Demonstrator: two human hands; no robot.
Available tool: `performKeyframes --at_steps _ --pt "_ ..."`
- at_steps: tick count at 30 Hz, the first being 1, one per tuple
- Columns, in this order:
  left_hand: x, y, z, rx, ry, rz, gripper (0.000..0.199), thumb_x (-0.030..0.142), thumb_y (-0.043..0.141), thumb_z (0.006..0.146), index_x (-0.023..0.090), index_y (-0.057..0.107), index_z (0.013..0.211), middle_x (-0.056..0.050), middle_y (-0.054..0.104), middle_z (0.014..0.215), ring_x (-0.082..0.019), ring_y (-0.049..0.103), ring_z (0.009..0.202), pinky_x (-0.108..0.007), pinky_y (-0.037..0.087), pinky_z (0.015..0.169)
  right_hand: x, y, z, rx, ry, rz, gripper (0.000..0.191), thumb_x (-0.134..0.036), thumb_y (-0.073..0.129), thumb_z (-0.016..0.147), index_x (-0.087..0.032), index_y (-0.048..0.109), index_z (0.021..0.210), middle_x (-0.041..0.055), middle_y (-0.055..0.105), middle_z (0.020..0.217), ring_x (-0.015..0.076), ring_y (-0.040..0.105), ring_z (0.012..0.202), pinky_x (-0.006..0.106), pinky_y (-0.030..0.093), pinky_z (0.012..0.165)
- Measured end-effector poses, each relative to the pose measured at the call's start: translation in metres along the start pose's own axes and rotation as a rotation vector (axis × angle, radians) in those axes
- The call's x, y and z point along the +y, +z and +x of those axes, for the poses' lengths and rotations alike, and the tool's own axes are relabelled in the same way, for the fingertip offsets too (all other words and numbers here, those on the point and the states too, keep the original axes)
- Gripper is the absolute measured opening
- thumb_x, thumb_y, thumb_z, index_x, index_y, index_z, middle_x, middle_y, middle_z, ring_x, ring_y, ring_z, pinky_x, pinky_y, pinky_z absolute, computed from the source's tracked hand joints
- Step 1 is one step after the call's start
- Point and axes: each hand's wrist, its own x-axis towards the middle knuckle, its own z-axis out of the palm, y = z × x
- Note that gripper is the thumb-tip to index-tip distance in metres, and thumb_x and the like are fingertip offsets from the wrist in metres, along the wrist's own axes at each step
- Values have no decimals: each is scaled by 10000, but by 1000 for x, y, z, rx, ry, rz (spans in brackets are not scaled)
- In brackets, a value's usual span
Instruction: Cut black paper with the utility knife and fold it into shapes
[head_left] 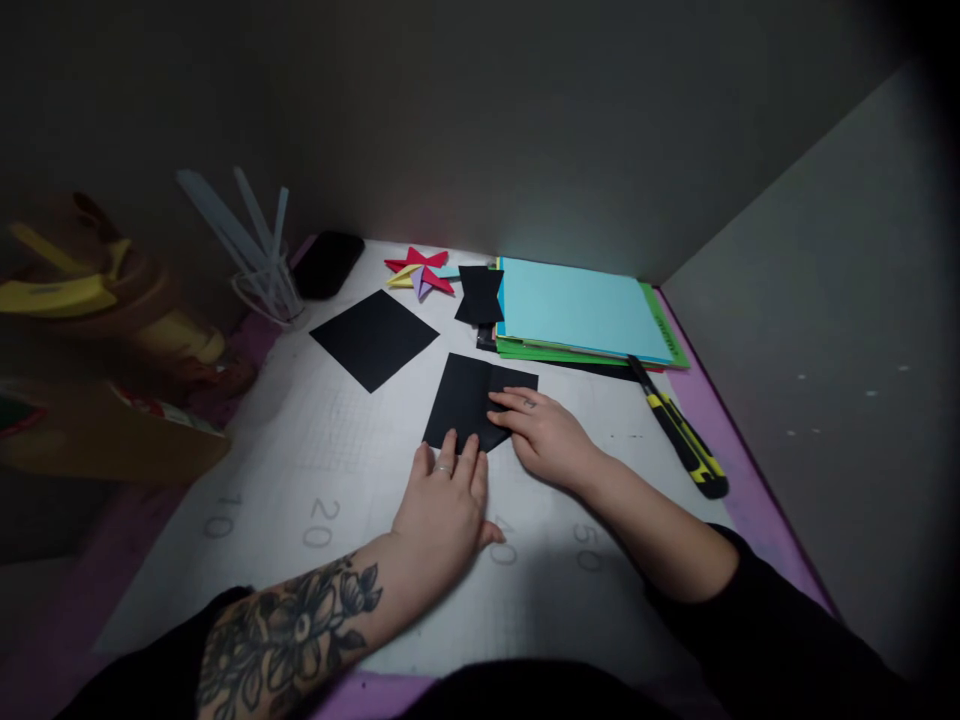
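Note:
A partly folded black paper (459, 398) lies on the white table sheet in front of me. My left hand (444, 500) is flat, its spread fingertips pressing on the paper's near edge. On the paper's right side rests my right hand (544, 430), its fingers stretched out over the folded part. A second black paper square (373, 340), flat and turned like a diamond, is up and to the left. Beyond the folded paper sits a small folded black piece (480, 295), beside colourful folded paper shapes (424, 272) in red, yellow and purple.
A stack of coloured paper (585, 310) lies at the back right, with a yellow and black cutter (682, 435) touching its front edge. At the back left are a dark phone (328, 264), a clear cup (271, 292) with strips and a brown figure (142, 300).

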Motion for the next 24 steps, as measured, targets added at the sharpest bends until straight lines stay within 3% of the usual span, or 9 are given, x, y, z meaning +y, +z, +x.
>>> performKeyframes --at_steps 7,11,15,18,21,24 --pt "-10 -2 -3 47 25 -1 669 528 621 808 67 546 1287 -217 555 1315 -365 487 1230 -505 430 945 1 1 -1 -3 11 -9 410 -84 475 790 -186 684 1127 73 595 1312 280 482 1236 474 461 969" --pt "-12 -4 -4 63 45 -1 485 422 575 876 18 632 1138 -222 622 1206 -328 576 1127 -441 463 926 3 1 -1 5 -8 -5 408 -82 478 788 -181 687 1125 78 594 1313 289 489 1234 469 461 974" --pt "-7 -8 -5 30 78 -5 251 248 527 911 64 685 973 -166 683 1037 -290 632 994 -410 498 849 4 1 -1 -1 -11 -1 416 -79 482 784 -200 684 1127 69 590 1318 284 487 1238 468 455 977" --pt "-7 -10 -4 34 66 17 287 160 518 900 89 619 1159 -110 672 929 -258 633 883 -388 510 757 4 2 -1 4 -11 6 415 -83 479 785 -203 680 1128 68 585 1324 286 480 1243 476 453 972" --pt "-12 -8 1 53 41 31 463 283 549 901 116 501 1330 -105 636 949 -273 598 889 -397 500 710 5 4 -3 29 -13 31 407 -86 472 791 -209 678 1120 64 594 1312 282 476 1243 485 448 968" --pt "-14 -5 3 57 37 30 502 373 569 885 123 518 1317 -109 613 979 -279 569 920 -404 487 729 5 7 -3 88 -17 90 400 -88 469 806 -228 666 1125 60 616 1277 272 488 1224 489 435 973"
